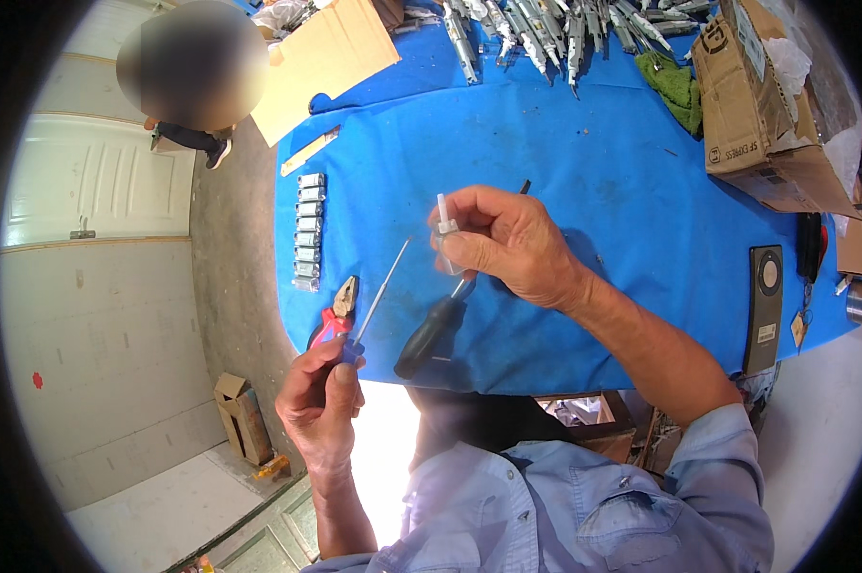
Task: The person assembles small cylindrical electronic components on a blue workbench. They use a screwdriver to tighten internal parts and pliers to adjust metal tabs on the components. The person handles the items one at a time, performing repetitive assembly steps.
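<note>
My left hand (321, 396) is closed round the blue handle of a thin screwdriver (383, 288), whose shaft points up and to the right. In my right hand (512, 244), thumb and fingers pinch a small clear plastic piece (447, 229) with a narrow white stem standing up. The screwdriver tip is apart from this piece. Below my right hand a larger black-handled screwdriver (431, 336) lies on the blue cloth, part of its shaft hidden behind the hand. Pliers (343, 304) with red grips lie just beyond my left hand.
A column of several small wrapped metal pieces (307, 229) lies on the blue cloth (393, 143) at left. Many grey tool-like parts (536, 29) are heaped at the far edge. A cardboard box (765, 124), green cloth (672, 91) and dark phone-like device (763, 310) are at right. Another person stands far left.
</note>
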`<state>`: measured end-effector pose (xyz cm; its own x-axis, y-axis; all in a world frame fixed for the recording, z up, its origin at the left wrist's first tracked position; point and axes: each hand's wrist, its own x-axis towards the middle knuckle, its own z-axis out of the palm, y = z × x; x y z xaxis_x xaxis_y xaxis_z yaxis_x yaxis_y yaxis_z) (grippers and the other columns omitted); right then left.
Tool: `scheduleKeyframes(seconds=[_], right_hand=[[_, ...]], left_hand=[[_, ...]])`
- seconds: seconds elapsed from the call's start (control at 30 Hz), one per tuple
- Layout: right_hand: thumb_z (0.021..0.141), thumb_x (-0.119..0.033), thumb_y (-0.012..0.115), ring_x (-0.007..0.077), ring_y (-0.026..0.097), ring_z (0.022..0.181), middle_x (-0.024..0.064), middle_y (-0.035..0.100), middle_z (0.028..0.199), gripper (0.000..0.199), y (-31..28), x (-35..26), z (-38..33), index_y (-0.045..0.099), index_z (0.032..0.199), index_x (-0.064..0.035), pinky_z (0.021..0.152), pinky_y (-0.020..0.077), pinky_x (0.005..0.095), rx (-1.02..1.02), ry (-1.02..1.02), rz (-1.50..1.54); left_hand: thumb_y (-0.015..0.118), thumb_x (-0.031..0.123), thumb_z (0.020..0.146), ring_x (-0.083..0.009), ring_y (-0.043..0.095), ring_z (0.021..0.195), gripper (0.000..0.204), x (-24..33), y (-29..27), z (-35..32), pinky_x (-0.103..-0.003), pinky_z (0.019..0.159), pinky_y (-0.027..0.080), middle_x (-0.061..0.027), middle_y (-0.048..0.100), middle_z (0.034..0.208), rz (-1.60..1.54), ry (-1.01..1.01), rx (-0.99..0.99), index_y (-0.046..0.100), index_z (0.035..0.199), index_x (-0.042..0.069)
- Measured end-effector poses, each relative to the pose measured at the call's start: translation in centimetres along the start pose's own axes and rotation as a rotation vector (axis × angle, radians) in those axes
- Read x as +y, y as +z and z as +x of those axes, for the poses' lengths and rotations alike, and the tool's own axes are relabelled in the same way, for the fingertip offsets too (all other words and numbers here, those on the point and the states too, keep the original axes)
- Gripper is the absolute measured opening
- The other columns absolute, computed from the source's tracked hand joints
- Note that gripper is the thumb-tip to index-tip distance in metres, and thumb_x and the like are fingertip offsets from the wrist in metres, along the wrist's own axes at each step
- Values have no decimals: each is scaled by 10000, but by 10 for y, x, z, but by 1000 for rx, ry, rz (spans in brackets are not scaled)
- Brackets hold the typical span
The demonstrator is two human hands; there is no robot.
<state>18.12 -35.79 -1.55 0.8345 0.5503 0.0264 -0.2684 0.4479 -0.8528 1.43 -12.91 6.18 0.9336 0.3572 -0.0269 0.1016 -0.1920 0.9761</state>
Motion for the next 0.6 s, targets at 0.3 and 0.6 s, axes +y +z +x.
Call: scheduleKeyframes(seconds=[0.3,0.6], right_hand=[[1009,-162,705,102,707,918,50,722,1013,251,-1,-7,-1,653,1201,-10,639,553,228,18,32,-79],[972,-97,731,108,705,914,47,718,1007,215,1,-9,-1,663,1152,-1,778,573,254,60,10,-112]], left_hand=[[693,38,999,-44,578,590,241,5,17,3,-193,509,441,-147,766,962,169,109,-22,699,1232,-22],[689,23,998,-38,580,604,242,9,22,0,-184,516,431,-131,772,969,201,110,-12,696,1235,-27]])
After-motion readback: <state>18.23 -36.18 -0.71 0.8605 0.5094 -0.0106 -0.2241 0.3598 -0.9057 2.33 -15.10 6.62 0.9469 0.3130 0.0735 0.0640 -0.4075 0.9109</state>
